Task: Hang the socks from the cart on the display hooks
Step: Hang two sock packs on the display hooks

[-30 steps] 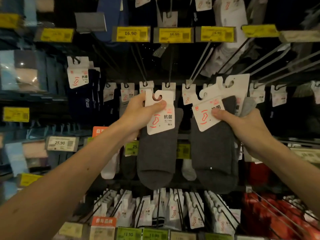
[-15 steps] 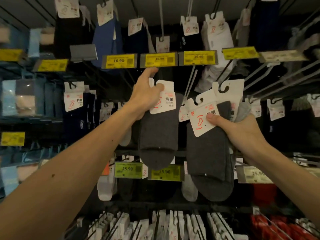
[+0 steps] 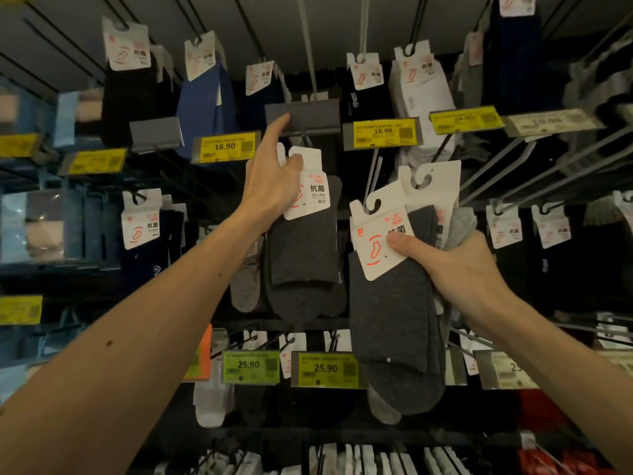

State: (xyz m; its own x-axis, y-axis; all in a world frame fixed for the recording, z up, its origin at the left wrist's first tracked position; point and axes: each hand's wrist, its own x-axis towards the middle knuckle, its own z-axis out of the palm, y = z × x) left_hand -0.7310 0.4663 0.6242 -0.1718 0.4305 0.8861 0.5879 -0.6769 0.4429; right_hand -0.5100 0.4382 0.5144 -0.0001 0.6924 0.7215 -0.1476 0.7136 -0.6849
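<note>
Left hand: grasps a dark grey sock pair by its white header card, thumb pressed near the card's top. The index finger is straight, its tip touching the lower left edge of a blank grey label holder.
Header card edge: its top sits just below the holder's bottom edge. Whether the slot is on a hook cannot be told.
Right hand: clutches a sock bundle, thumb across the front card, lower and to the right of the held pair.
Bundle edges: the cards fan up to the right with their hook slots free.
Open room: a narrow dark gap separates the held pair from the bundle, and two thin grey rods cross its upper part.
Right side: bare display prongs slant out past the bundle.
Neighbours: yellow 16.90 price tags flank the grey holder.
</note>
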